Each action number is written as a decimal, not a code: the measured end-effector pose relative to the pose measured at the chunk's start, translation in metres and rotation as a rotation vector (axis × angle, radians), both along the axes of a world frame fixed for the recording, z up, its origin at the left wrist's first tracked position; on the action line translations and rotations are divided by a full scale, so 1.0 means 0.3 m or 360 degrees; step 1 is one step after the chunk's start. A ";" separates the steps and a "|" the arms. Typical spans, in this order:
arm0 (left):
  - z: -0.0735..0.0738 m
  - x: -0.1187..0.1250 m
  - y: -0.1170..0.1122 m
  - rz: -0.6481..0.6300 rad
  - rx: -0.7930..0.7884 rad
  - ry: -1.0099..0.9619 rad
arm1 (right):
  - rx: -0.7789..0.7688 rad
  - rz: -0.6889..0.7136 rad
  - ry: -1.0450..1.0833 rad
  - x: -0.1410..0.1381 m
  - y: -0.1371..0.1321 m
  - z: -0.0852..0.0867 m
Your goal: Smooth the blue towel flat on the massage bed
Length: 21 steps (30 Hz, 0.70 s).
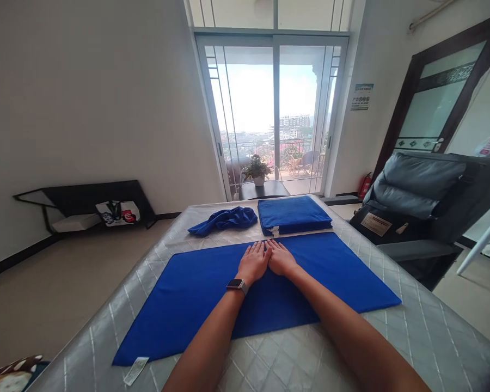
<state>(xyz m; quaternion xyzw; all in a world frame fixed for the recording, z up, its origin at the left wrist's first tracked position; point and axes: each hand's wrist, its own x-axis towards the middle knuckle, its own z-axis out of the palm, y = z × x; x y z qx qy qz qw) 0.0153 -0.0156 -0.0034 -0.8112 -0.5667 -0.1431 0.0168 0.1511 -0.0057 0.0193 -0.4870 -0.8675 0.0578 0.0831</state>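
A blue towel (200, 294) lies spread flat across the quilted mattress (277, 359), with a white label (136, 371) sticking out at its near left corner. My left hand (253, 262), a watch on its wrist, rests palm down near the towel's far edge. Right beside it my right hand (281, 258) also lies flat on the cloth, and the two hands touch. Both have their fingers stretched out and hold nothing. Just beyond them sits a stack of folded blue towels (294, 213). To its left is a crumpled blue towel (225, 220).
A dark leather armchair (418, 185) stands on the right, close to the mattress edge. Against the left wall is a low black bench (98, 193) with a printed bag (120, 213). Past the mattress, a potted plant (258, 170) stands before the glass sliding door (247, 98).
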 end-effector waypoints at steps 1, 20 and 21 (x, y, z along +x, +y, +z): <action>-0.011 -0.002 0.003 0.0002 -0.0017 0.0001 | -0.0013 -0.0006 0.0003 0.003 0.002 -0.006; 0.022 -0.822 -0.127 0.0824 -0.0343 0.0113 | -0.0090 -0.0696 -0.0155 0.772 0.168 -0.036; 0.013 -0.842 -0.126 0.0852 -0.0339 0.0111 | -0.0073 -0.0711 -0.0170 0.803 0.180 -0.051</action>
